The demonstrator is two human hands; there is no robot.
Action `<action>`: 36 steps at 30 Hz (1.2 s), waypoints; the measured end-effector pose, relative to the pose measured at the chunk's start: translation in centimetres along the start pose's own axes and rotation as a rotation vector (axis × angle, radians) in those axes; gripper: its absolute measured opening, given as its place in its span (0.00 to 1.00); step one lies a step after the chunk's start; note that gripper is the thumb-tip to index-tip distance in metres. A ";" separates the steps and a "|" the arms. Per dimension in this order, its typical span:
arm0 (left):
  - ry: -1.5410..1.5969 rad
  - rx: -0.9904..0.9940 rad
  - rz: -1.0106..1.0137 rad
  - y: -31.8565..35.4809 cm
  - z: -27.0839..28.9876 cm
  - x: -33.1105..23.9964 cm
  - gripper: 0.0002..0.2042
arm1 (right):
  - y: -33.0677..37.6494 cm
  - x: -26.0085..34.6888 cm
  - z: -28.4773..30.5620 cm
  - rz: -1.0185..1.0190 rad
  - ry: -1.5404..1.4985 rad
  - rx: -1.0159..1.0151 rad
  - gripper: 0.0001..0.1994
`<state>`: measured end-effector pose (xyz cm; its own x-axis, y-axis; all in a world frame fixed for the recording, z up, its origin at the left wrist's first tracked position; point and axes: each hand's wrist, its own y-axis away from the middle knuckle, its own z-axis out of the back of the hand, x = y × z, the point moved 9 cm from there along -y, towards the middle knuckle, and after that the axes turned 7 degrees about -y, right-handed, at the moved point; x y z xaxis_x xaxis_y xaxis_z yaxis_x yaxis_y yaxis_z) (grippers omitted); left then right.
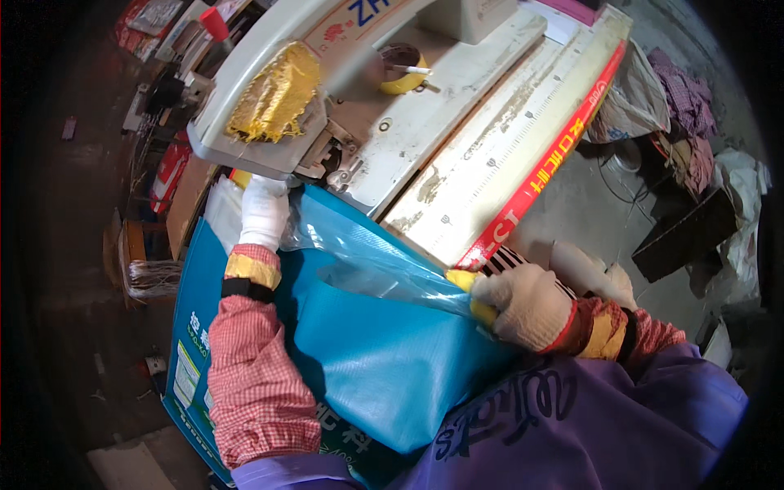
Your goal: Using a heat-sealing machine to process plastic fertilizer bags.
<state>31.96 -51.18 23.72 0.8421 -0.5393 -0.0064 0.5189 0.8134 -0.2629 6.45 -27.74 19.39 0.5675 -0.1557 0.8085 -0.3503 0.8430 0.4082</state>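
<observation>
A large blue plastic sack with a clear plastic liner hangs in front of a sewing machine. My left hand, in a white glove, is closed on the sack's top edge at the left, close under the machine head; the machine partly hides its fingertips. With my right hand, gloved and with yellow coverings on the fingertips, I grip the right end of the same edge. Between the hands the liner shows along the mouth, and the blue sheet sags in a fold.
A yellow tape roll lies on the machine bed. A pale board with a red strip runs beside it. At the right are a white bag, crumpled cloth and a dark block. A red-topped spool stands far left.
</observation>
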 end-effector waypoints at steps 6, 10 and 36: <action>-0.258 0.331 0.105 3.3 1.5 -2.1 0.10 | 0.3 -1.1 -1.3 -0.241 0.212 0.222 0.32; -0.159 0.214 -0.016 2.6 0.8 -2.5 0.10 | 0.9 -4.9 -1.4 -0.641 -0.010 0.024 0.34; -0.588 0.395 -0.491 -2.7 9.9 -27.4 0.05 | -16.1 8.1 7.5 0.270 0.081 -0.144 0.08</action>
<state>8.95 -36.40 34.15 0.3918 -0.7378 0.5497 0.7654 0.5930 0.2503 11.11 -46.41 22.59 0.5281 0.1203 0.8406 -0.3902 0.9136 0.1144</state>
